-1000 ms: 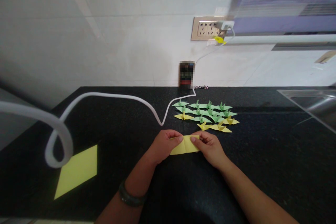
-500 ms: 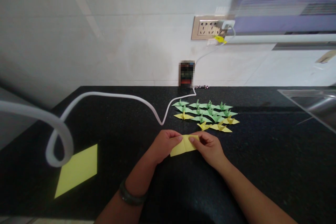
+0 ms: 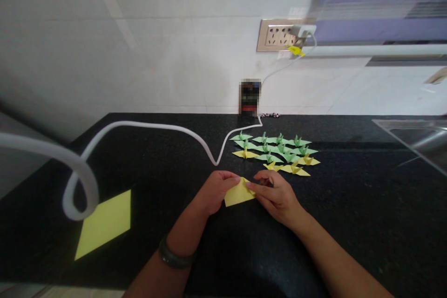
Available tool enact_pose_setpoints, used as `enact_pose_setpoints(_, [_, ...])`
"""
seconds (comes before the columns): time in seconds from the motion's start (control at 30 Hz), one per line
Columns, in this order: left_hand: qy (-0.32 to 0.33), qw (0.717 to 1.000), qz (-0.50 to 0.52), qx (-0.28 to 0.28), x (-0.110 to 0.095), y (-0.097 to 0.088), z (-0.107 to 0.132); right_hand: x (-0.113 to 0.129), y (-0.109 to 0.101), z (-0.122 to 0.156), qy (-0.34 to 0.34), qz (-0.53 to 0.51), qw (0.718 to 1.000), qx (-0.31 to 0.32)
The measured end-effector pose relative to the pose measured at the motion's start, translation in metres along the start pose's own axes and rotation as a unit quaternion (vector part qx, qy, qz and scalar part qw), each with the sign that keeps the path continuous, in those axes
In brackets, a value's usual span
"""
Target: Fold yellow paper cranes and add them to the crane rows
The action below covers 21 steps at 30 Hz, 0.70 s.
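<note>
A small folded yellow paper [image 3: 238, 193] lies on the black countertop [image 3: 349, 205] between my hands. My left hand [image 3: 216, 189] pinches its left end, fingers curled over the top edge. My right hand [image 3: 275, 193] lies over its right part, the forefinger stretched out and pressed along the paper. A dark band sits on my left wrist [image 3: 173, 259]. Just behind my hands stand several folded paper cranes [image 3: 275, 152], green and yellow, in rows.
A flat yellow square sheet [image 3: 104, 223] lies at the left front. A white cable [image 3: 146, 128] loops across the counter to a dark device [image 3: 249, 98] against the wall. A wall socket [image 3: 279, 35] holds a plug. A steel sink [image 3: 415, 139] is at the right.
The yellow paper looks narrower now: its right half is folded over or hidden under my right hand, which has slid left across it. My left hand has stayed put.
</note>
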<state>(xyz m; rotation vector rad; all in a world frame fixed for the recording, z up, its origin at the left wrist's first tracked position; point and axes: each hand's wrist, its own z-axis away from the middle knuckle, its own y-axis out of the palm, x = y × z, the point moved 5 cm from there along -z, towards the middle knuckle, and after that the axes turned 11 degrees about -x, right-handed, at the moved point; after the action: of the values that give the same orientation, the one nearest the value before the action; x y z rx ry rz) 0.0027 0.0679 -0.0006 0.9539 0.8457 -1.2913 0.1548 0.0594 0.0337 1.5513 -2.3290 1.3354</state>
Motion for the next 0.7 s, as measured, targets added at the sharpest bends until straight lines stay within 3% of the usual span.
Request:
enact_pose_setpoints(0.17, [-0.026, 0.998, 0.053, 0.0, -0.0037, 0.0023, 0.0022, 0.0032, 0.0011, -0.0012, -0.019, 0.019, 0.999, 0.02])
enact_pose_setpoints(0.7, [-0.027, 0.996, 0.084, -0.032, -0.0069, 0.0018, 0.0032, 0.0074, 0.0055, -0.0027, -0.01, 0.01, 0.998, 0.06])
